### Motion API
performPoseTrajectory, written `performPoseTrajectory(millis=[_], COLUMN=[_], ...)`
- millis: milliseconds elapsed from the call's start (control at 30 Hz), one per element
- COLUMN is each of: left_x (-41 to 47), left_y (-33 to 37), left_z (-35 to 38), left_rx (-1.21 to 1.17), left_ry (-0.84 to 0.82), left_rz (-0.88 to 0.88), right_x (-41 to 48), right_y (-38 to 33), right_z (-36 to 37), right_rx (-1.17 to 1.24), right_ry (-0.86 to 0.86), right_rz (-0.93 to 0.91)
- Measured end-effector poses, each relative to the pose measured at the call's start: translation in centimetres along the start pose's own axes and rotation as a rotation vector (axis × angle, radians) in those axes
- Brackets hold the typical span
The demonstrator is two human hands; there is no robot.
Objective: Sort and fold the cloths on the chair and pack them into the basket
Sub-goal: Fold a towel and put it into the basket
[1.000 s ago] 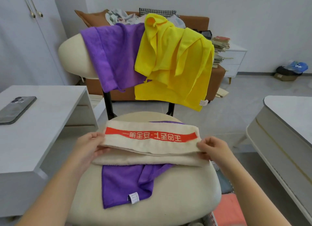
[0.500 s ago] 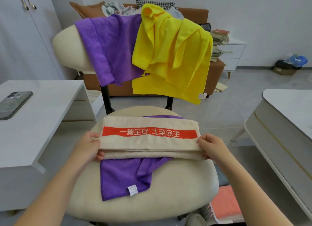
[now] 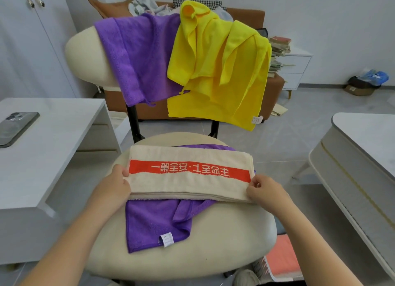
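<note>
A folded cream towel [image 3: 190, 185] with a red printed band lies across the cream chair seat [image 3: 230, 238]. My left hand [image 3: 113, 186] pinches its left end, and my right hand [image 3: 264, 190] pinches its right end. Under the towel lies a crumpled purple cloth [image 3: 156, 223] with a white tag. Over the chair back hang another purple cloth [image 3: 139, 59] and a yellow cloth [image 3: 220, 72]. A white basket [image 3: 275, 264] holding something coral shows partly at the lower right, below the seat.
A white side table [image 3: 49, 157] with a phone [image 3: 15, 127] stands at the left. A grey-white table [image 3: 363, 157] is at the right. Behind the chair are a brown sofa [image 3: 273, 89] with clutter and a white drawer unit [image 3: 297, 67].
The view has shifted slightly closer and downward. Both hands keep hold of the towel ends; the towel's layers now lie more evenly stacked on the seat.
</note>
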State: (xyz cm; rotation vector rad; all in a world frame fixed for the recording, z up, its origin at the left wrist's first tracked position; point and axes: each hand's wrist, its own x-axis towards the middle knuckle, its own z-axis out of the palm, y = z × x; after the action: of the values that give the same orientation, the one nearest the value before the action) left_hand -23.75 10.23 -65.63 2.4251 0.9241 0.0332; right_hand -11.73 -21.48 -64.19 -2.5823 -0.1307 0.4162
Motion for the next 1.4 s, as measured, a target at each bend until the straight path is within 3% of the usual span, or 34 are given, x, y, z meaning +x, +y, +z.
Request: performPoseTrajectory(millis=[267,433,533,600,667,767,900,1067,1267,1400], left_x=[-0.5,-0.4,-0.6,-0.6,-0.4,0.0,1.0,1.9,2.2,1.9], left_y=[1.1,1.2,1.5,1.9,2.6,4.2,5.6,5.4,4.4,3.9], left_z=[-0.5,-1.1,-1.4,-1.3,-0.6,1.0,3.5,5.2,5.0,4.4], left_rx=[0.172,0.297,0.338,0.241,0.14,0.119,0.293,0.404,0.422,0.39], left_ry=[-0.096,-0.164,-0.017,0.192,0.299,0.217,0.001,-0.145,-0.079,0.03], left_rz=[0.0,-0.022,-0.008,0.097,0.265,0.493,0.603,0.491,0.331,0.064], right_x=[0.0,0.3,0.4,0.6,0.9,1.5,2.2,3.1,3.5,3.6], right_y=[-1.0,-1.3,-1.2,-1.5,-2.3,-3.7,-4.2,-3.6,-2.3,-1.4], right_z=[-0.9,-0.8,-0.7,-0.5,0.2,2.0,4.8,5.4,4.5,4.1], right_rx=[-0.265,-0.349,-0.36,-0.291,-0.208,-0.233,-0.293,-0.375,-0.335,-0.279], right_ry=[-0.114,-0.067,0.114,0.237,0.262,0.182,0.049,0.03,0.05,0.071], right_rz=[0.088,0.116,0.038,-0.087,-0.242,-0.415,-0.458,-0.327,-0.173,-0.043])
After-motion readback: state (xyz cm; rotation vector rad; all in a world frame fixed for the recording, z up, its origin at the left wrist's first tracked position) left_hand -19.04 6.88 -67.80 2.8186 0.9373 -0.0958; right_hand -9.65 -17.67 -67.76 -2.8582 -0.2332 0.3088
